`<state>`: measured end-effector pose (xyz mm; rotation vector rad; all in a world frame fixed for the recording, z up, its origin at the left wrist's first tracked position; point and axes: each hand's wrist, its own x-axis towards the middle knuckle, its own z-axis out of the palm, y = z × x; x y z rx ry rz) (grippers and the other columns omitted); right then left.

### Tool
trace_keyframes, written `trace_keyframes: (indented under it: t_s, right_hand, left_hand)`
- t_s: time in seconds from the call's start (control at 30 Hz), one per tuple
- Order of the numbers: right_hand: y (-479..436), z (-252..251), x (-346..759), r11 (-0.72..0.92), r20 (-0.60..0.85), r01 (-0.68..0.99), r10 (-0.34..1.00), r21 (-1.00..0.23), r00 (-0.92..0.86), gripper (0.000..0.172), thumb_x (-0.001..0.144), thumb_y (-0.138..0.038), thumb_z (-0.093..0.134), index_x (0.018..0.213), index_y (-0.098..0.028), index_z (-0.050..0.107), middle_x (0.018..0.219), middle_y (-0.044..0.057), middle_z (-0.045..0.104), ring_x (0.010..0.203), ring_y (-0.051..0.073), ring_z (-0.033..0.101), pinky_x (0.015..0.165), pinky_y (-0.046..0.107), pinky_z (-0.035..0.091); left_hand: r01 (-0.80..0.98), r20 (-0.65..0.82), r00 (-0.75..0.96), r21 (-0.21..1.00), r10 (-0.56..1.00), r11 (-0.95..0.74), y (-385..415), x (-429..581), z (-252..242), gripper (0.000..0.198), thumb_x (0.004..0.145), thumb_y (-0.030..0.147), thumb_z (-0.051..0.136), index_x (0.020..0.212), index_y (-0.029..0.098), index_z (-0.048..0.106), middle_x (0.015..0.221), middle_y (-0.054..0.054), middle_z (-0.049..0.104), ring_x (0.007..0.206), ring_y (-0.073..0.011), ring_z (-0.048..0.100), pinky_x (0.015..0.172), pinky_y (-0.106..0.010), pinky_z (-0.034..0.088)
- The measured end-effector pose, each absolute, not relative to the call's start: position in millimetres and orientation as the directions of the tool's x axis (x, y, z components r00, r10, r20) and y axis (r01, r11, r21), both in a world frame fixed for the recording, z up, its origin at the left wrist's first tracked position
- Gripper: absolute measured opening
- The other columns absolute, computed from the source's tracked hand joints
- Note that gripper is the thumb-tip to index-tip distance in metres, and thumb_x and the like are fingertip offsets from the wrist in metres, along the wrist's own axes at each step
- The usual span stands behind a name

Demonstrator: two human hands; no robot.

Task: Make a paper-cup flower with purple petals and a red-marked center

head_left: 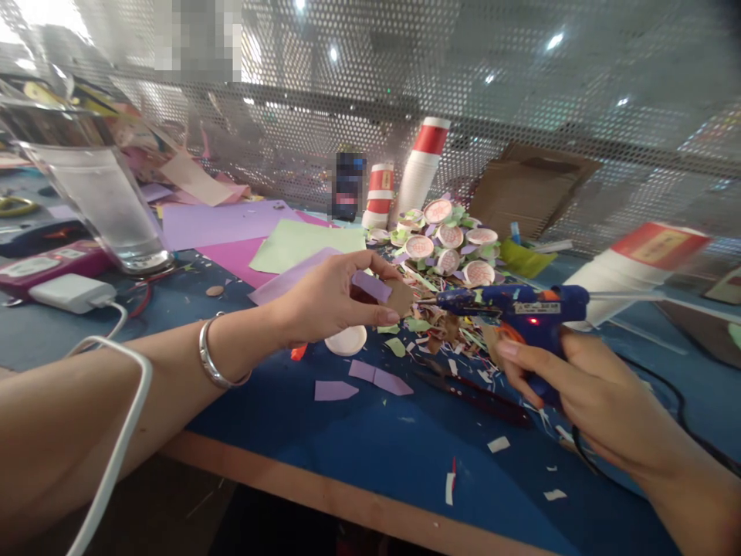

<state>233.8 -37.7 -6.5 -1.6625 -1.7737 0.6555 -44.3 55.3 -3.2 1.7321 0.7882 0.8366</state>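
The left hand [321, 300] pinches a brown piece [401, 303] and a purple strip [370, 286] between thumb and fingers, above the blue table [266, 425]; the right hand [596, 401] grips the glue gun [526, 301], its nozzle at the brown piece's edge, whether touching I cannot tell; purple cutouts [336, 391] lie below; a scrap pile [451, 336] sits behind.

Rightmost cup stack [628, 266] blurred; brown piece [400, 300] part-hidden, perhaps cardboard.

view: head | facing: forward, down | range: close above blue tabletop [359, 432]
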Motion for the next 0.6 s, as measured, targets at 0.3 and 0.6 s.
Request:
trace_keyframes:
  t_s: [0.3, 0.6]
  right_hand:
    - [-31.8, -4.2, 244.9, -0.160, -0.056, 0.304, 0.945, -0.939, 0.322, 0.051, 0.080, -0.060, 0.074, 0.058, -0.021, 0.049, 0.047, -0.004, 0.045, 0.041, 0.009, 0.035, 0.033, 0.019, 0.023]
    - [-25.6, 8.4, 270.6, -0.330, -0.246, 0.107, 0.850, -0.938, 0.466, 0.036, 0.080, -0.044, 0.077, 0.065, -0.019, 0.058, 0.058, -0.005, 0.047, 0.041, 0.003, 0.033, 0.035, 0.016, 0.017]
  left_hand:
    - [0.079, 0.274, 0.431, 0.938, 0.860, -0.339, 60.1, -45.6, -5.2, 0.047, 0.067, 0.034, 0.091, 0.102, 0.015, 0.066, 0.090, -0.002, 0.071, 0.075, -0.0116, 0.063, 0.067, -0.025, 0.049]
    - [0.156, 0.351, 0.474, 0.869, 0.808, -0.470, 59.2, -48.8, -5.0, 0.046, 0.074, 0.048, 0.085, 0.100, 0.014, 0.068, 0.100, -0.007, 0.071, 0.080, -0.0131, 0.063, 0.071, -0.028, 0.050]
